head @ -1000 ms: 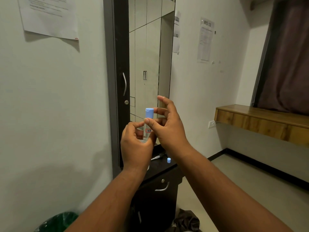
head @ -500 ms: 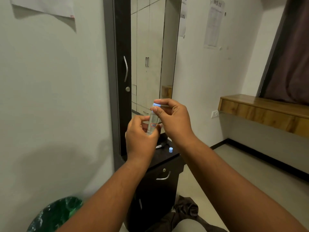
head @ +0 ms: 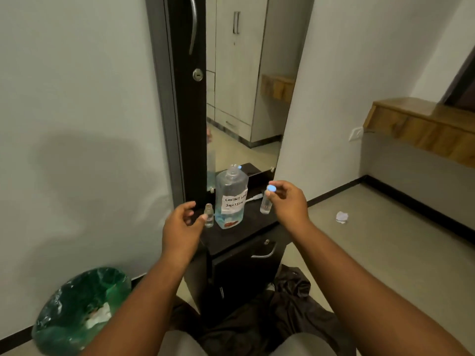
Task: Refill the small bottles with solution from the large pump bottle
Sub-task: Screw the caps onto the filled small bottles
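A large clear bottle [head: 230, 199] with a handwritten "contact lens solution" label stands uncapped on the black cabinet top [head: 231, 236]; a little bluish liquid sits at its bottom. My right hand [head: 286, 201] pinches a small clear bottle with a blue cap [head: 267, 202] by its top, just right of the large bottle. A second small bottle [head: 209, 215], uncapped, stands left of the large bottle. My left hand [head: 181, 224] hovers beside it with fingers apart, holding nothing. The white pump [head: 253, 197] lies partly hidden behind the large bottle.
A mirror [head: 246, 86] in a dark frame rises behind the cabinet. A green-lined bin [head: 82, 308] stands at the lower left. Dark cloth [head: 270, 312] lies on the floor by the cabinet. A crumpled paper [head: 341, 217] lies on the floor, and a wooden shelf [head: 421, 127] juts from the right wall.
The view has tilted down, revealing the large bottle and another small bottle. My left hand has let go of the capped small bottle; my right hand now holds it alone, lower and to the right.
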